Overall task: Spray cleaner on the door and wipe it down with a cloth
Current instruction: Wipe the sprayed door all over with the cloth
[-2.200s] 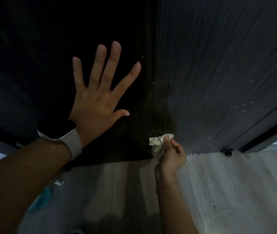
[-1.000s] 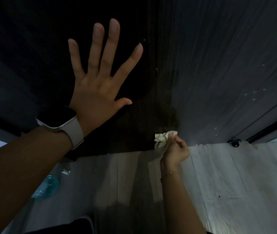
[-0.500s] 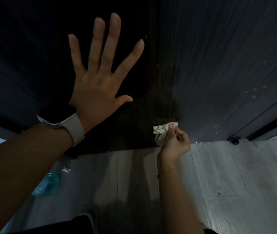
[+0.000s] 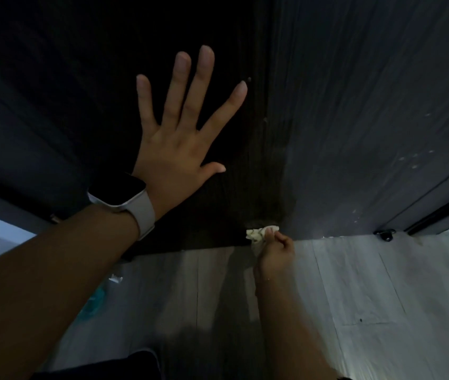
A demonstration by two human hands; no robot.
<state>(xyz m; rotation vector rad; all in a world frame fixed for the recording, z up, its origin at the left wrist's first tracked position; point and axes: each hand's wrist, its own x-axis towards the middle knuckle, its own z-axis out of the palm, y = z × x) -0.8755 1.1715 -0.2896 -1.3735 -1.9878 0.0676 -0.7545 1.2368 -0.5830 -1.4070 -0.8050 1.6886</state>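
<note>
The door (image 4: 354,105) looks like dark, matt, vertically grained wood; the floor (image 4: 368,283) pale wood-look planks; the cloth (image 4: 256,233) crumpled; the watch strap (image 4: 145,212) smooth.

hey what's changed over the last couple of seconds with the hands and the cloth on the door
The right hand has worked the cloth down the door, from just above the bottom edge to right at it by the floor. Its grip on the cloth is unchanged. The left hand stays flat and spread on the door.
</note>
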